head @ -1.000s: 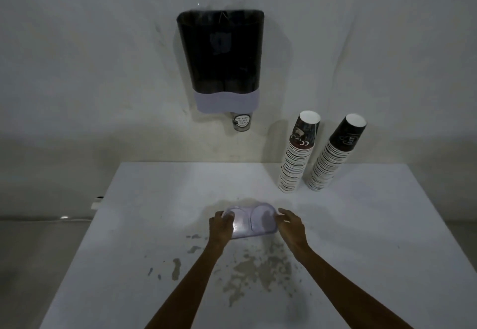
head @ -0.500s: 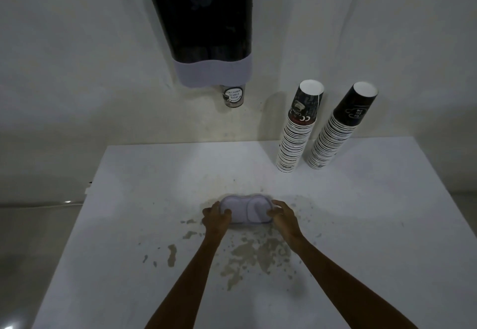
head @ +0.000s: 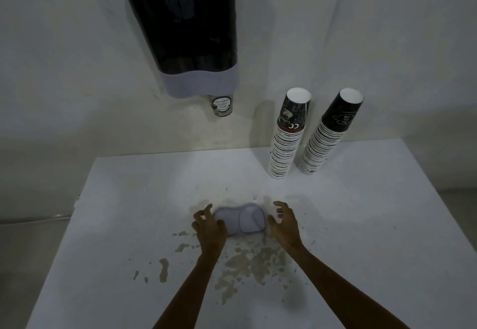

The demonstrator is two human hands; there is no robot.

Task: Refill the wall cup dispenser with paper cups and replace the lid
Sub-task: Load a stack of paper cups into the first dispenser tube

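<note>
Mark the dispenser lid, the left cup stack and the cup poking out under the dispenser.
dispenser lid [head: 240,219]: head view, middle of its top face.
left cup stack [head: 285,148]: head view, mid-height of the stacked rims.
dispenser cup [head: 221,105]: head view, on its round white label.

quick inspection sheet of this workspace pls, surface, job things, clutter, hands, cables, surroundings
surface: white table, brownish stains near the front.
job's things: lid flat on the table; two cup stacks lean on the wall; dark dispenser on the wall, one cup poking out below.
clutter: nothing seen.
hands: left hand and right hand open, either side of the lid.
cables: thin cable left of the table.
surroundings: bare white wall.
</note>
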